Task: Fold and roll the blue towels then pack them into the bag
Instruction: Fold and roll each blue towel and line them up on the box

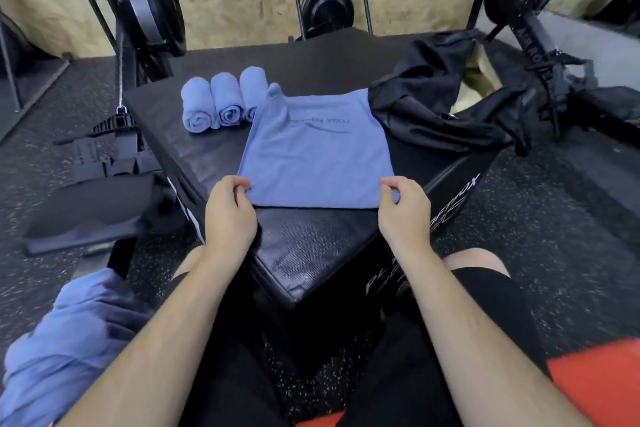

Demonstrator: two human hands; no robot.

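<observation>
A blue towel (317, 152) lies flat and folded on the black padded box (311, 243), its dark printed lettering facing up. My left hand (228, 208) pinches the towel's near left corner. My right hand (403, 206) pinches the near right corner. Three rolled blue towels (221, 99) stand side by side on the box at the far left, the rightmost partly hidden by the flat towel's far corner. A crumpled black bag (446, 97) lies on the box's far right.
A heap of loose blue towels (69, 333) lies at my lower left, over my thigh. Black rowing machines (145, 10) stand left, behind and right of the box. Speckled rubber floor surrounds it. A plywood wall is behind.
</observation>
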